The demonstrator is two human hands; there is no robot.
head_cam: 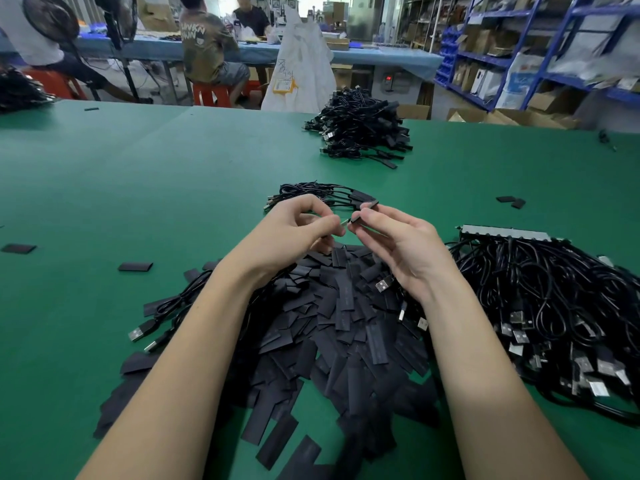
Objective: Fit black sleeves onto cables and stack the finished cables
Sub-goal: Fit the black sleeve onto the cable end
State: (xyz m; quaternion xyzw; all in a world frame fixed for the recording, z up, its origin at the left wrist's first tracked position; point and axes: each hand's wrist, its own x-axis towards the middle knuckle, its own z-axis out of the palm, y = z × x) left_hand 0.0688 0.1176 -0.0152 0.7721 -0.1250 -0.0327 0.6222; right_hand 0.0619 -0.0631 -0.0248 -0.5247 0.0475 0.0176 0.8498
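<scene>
Fingers of both hands pinch one sleeve (365, 211) above loose sleeves (332, 327), beside cables (554, 306).

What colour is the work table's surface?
Green work table surface, plain and unpatterned; head view.

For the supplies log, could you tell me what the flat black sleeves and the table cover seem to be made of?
Sleeves: apparently thin plastic tubing pressed flat, matte with a faint sheen; they lie as flat strips. Table cover: probably a green rubbery or vinyl mat, smooth and matte, with a visible seam.
</scene>
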